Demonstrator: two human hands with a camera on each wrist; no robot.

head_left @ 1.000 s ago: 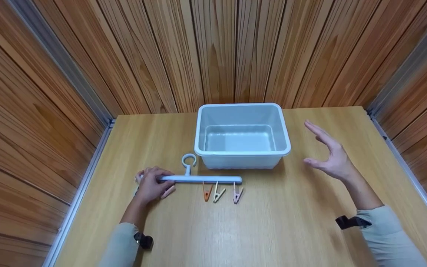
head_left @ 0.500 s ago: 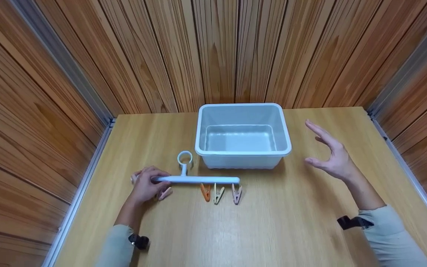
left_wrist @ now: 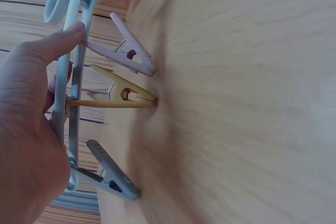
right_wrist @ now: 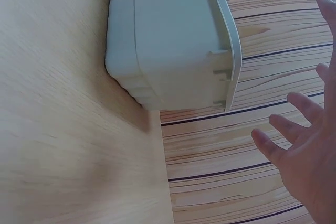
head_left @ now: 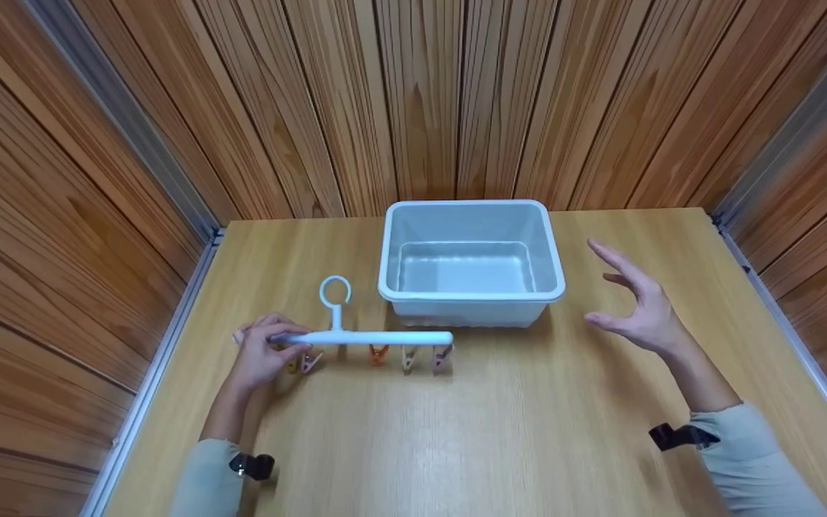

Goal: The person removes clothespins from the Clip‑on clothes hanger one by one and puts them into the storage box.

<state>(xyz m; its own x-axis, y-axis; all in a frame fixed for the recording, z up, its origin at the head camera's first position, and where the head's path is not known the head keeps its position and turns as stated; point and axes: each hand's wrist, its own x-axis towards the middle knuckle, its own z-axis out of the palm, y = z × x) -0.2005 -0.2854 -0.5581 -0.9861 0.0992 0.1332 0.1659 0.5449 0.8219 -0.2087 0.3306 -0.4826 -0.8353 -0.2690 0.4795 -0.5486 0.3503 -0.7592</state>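
The bar of a white peg hanger [head_left: 360,337] is gripped at its end by the curled fingers [left_wrist: 63,39] of the left hand [head_left: 263,355], above the counter [head_left: 456,431]. The right hand [head_left: 639,309] is held with spread fingers beside the tub [head_left: 469,294], touching nothing.

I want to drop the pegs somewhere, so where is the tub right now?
In the head view the pale blue tub stands at the table's middle back, against the wooden wall, just beyond the peg hanger and left of the raised right hand.
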